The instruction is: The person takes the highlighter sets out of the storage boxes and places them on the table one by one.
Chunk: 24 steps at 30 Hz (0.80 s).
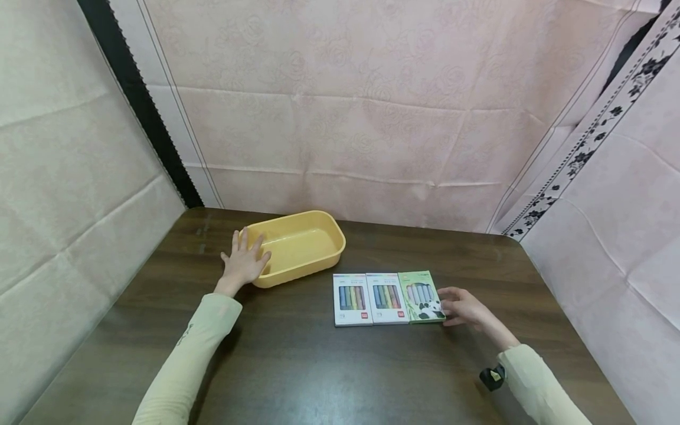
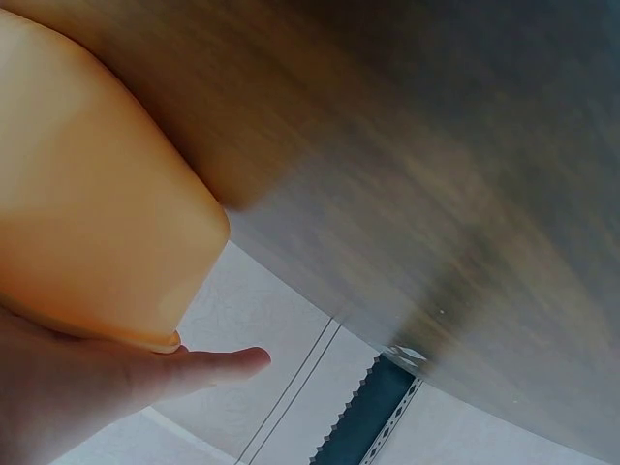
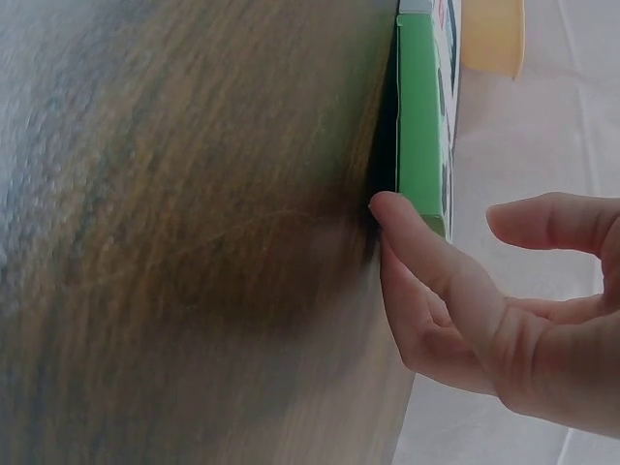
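Observation:
In the head view, my left hand (image 1: 244, 264) rests on the left end of a yellow plastic tray (image 1: 303, 273), its fingers spread over the rim. The left wrist view shows one straight finger (image 2: 218, 368) along the edge of the tray (image 2: 107, 194). Two white boxes (image 1: 353, 316) with rows of coloured sticks on their fronts lie side by side with a green panda box (image 1: 416, 277). My right hand (image 1: 463, 308) is at the green box's right edge. In the right wrist view, a fingertip touches the corner of the green box (image 3: 418, 116), while another finger stands apart.
A dark wooden table (image 1: 319, 366) carries everything. Pale patterned cloth (image 1: 340, 136) hangs behind it, with more cloth at the left and right sides. A black device (image 1: 493, 376) sits at the right wrist.

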Tool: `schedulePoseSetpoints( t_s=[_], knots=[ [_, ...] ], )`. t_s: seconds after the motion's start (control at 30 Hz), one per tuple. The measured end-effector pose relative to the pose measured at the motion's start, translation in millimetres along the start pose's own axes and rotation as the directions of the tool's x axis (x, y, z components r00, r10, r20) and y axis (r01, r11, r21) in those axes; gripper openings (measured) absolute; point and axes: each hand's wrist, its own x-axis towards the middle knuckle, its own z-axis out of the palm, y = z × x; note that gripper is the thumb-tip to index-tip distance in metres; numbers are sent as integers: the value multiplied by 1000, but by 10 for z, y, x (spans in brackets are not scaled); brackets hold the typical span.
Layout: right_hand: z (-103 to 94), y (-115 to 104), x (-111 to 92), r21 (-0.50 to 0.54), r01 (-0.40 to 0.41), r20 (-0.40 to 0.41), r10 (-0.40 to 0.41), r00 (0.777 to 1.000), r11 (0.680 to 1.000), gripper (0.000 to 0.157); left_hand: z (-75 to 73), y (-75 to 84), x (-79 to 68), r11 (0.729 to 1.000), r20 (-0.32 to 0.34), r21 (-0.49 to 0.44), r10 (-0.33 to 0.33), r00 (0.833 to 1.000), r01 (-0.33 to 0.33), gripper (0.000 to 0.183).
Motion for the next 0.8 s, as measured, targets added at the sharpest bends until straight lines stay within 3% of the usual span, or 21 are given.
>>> schedulePoseSetpoints(
  t_s=[0.8],
  knots=[
    [-35, 25, 16, -32, 6, -10, -6, 1000, 999, 43, -9, 4, -6, 1000, 7, -4, 3, 1000, -3, 61]
  ],
)
